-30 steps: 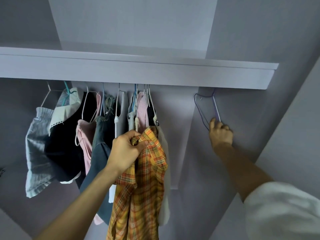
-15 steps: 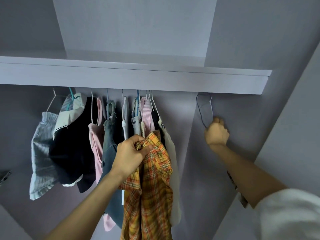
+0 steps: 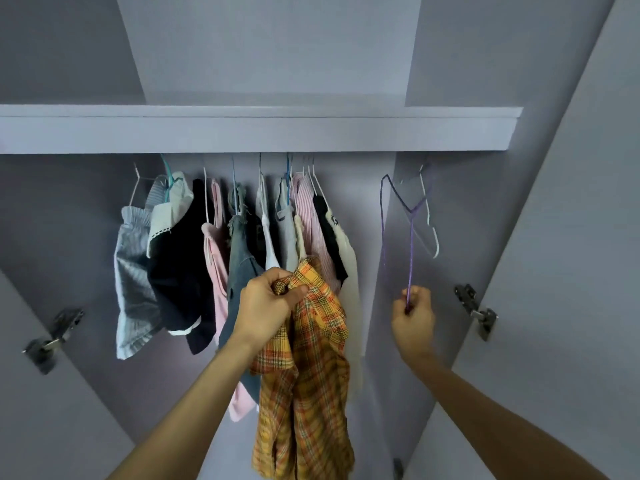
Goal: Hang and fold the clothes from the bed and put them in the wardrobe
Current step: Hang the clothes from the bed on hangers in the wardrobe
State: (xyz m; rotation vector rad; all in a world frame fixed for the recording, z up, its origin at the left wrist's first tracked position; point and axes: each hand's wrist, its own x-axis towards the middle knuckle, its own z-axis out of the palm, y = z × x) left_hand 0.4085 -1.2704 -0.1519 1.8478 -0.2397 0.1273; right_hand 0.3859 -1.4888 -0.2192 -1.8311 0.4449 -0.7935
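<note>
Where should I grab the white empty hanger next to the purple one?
Take the white hanger by its lower rounded end, coming from below and the right. It hangs free there; the purple hanger pinched by the right hand crosses its left side, and its hook is tucked under the shelf.

Metal hinge (image 3: 476, 311) on right door panel; second hinge (image 3: 52, 336) on left, blurred. Pale lilac walls.

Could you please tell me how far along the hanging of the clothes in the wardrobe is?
Done: a row of clothes already hangs under the shelf. In hand: the left hand grips a plaid shirt by its collar, and the right hand holds a purple hanger. Left: the shirt is not yet on the hanger. The bed is out of view.
</note>
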